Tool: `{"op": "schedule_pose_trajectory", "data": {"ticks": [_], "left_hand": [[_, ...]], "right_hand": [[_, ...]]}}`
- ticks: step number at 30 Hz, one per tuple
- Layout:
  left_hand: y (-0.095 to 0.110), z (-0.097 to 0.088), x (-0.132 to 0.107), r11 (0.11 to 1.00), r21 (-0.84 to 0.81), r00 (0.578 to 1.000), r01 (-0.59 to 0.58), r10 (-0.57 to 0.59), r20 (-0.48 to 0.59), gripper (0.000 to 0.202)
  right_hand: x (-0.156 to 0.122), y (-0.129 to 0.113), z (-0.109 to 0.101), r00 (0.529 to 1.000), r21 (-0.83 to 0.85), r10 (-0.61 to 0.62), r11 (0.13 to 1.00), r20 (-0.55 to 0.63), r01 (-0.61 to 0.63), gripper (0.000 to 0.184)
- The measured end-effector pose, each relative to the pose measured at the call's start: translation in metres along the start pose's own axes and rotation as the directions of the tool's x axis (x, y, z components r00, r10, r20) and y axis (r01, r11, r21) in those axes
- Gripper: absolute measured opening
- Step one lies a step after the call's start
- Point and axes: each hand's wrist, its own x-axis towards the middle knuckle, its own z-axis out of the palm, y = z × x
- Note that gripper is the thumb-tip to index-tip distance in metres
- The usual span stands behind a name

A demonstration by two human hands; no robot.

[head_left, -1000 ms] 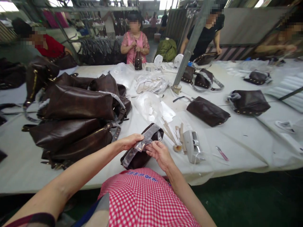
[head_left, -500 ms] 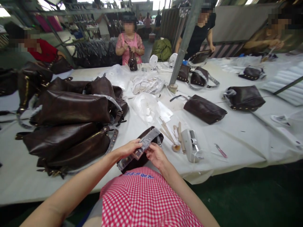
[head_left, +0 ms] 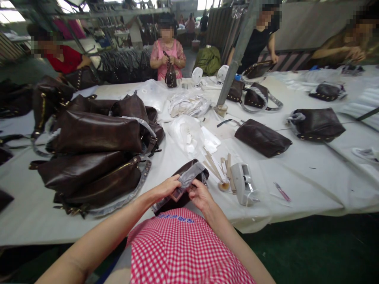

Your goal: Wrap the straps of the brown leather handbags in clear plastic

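Observation:
Close to my body, at the table's near edge, lies a dark brown leather handbag [head_left: 194,165]. Its strap [head_left: 191,174], wrapped in cloudy plastic film, runs across the top. My left hand [head_left: 168,186] grips the strap from the left, thumb on top. On the other side my right hand [head_left: 201,194] pinches the strap's edge with thumb and fingers. A small brown leather piece [head_left: 179,194] shows between the hands under the film. The handbag's lower part is partly hidden by my hands and the checked apron [head_left: 183,244].
Left stands a pile of brown handbags [head_left: 97,132]. To the right are a tape dispenser [head_left: 244,183], flat sticks by a small pot [head_left: 224,185], a pink-handled cutter [head_left: 282,191] and more handbags [head_left: 263,137]. Crumpled plastic [head_left: 186,134] lies ahead. Several co-workers sit or stand around the table [head_left: 310,177].
The whole view has shifted slightly, so things appear farther right. Both hands stay on the strap, with little change in their grip.

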Motion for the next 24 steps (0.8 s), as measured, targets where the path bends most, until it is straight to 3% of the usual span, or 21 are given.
{"op": "schedule_pose_trajectory", "data": {"ticks": [4, 10, 13, 24], "left_hand": [[-0.003, -0.003, -0.001, 1.000, 0.010, 0.998, 0.018, -0.019, 0.056, 0.021], [-0.005, -0.003, -0.001, 0.962, 0.261, 0.997, -0.077, 0.079, 0.001, 0.013], [-0.007, -0.002, -0.002, 0.940, 0.332, 0.996, -0.078, 0.090, -0.022, 0.013], [-0.002, 0.008, -0.009, 0.996, 0.067, 0.997, -0.054, 0.050, 0.061, 0.026]], "right_hand": [[-0.001, 0.001, -0.001, 1.000, -0.029, 0.018, 0.999, -0.014, -0.018, 0.014], [-0.008, 0.004, -0.001, 0.999, -0.151, -0.050, 0.987, 0.019, 0.053, 0.017], [-0.003, 0.007, -0.002, 0.997, -0.078, -0.082, 0.994, 0.009, 0.083, 0.019], [0.006, 0.001, -0.011, 0.997, 0.081, 0.082, 0.993, 0.001, -0.082, 0.008]]}}
